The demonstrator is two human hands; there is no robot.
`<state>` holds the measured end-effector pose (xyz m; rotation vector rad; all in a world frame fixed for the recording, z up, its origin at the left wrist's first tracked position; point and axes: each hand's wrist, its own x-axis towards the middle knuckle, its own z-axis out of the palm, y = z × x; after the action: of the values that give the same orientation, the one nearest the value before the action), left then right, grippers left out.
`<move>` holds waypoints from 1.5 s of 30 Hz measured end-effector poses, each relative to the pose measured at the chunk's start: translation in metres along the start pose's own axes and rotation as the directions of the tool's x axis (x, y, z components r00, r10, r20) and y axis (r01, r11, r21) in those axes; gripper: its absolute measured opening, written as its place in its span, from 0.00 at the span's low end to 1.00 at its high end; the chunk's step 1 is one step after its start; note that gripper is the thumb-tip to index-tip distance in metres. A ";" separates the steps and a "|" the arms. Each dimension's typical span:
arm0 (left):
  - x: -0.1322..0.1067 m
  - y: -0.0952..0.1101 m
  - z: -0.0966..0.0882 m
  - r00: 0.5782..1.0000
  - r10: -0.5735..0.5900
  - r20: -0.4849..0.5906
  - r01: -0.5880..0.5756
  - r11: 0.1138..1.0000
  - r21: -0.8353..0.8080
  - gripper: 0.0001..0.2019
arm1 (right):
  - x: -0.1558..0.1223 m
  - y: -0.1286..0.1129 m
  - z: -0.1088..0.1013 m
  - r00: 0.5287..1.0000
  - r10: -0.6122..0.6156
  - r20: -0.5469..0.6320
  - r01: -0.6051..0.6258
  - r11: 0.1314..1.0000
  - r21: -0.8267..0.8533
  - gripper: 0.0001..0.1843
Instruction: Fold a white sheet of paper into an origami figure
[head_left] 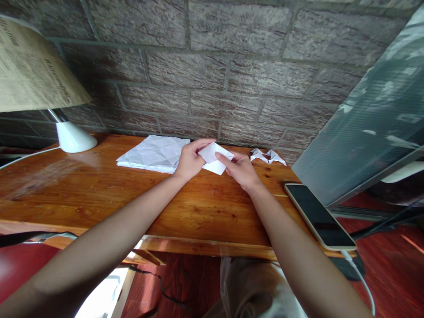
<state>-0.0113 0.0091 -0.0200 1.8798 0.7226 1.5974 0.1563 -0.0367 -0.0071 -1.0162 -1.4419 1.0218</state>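
Observation:
Between both hands is a small folded white paper (212, 154), held just above the far part of the wooden table. My left hand (193, 157) grips its left edge, fingers curled over the top. My right hand (241, 168) pinches the right side, thumb lying across the front face and fingers behind. A lower flap of the paper sticks out beneath the thumb. Left of my left hand lies a stack of creased white paper sheets (154, 150). Two small folded paper shapes (268, 156) sit to the right of my right hand.
A lamp with a white base (75, 136) and printed shade (29, 66) stands at the left. A phone (319, 216) with a white cable (359, 269) lies at the right edge of the wooden table (198, 207). A brick wall (212, 79) rises behind.

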 end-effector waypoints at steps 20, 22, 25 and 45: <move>0.001 0.002 -0.005 0.994 -0.011 0.113 0.010 1.000 0.010 0.21 | -0.002 -0.008 -0.001 1.000 0.021 0.002 -0.021 0.998 -0.055 0.30; 0.002 0.002 -0.004 0.994 -0.027 0.107 0.026 1.000 0.008 0.22 | -0.001 -0.009 0.000 1.000 0.017 -0.020 -0.018 0.999 -0.041 0.32; 0.004 0.002 -0.003 0.993 -0.073 0.092 0.078 0.996 -0.050 0.21 | 0.000 -0.008 -0.001 0.999 0.008 -0.040 -0.009 0.999 -0.033 0.34; 0.005 0.005 -0.006 0.966 -0.168 0.194 0.212 0.950 -0.231 0.17 | -0.001 -0.006 -0.003 0.997 0.083 0.002 -0.083 0.996 0.012 0.32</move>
<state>-0.0161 0.0096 -0.0122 1.6846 0.5791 1.3190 0.1589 -0.0386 -0.0012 -1.0740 -1.4027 1.0899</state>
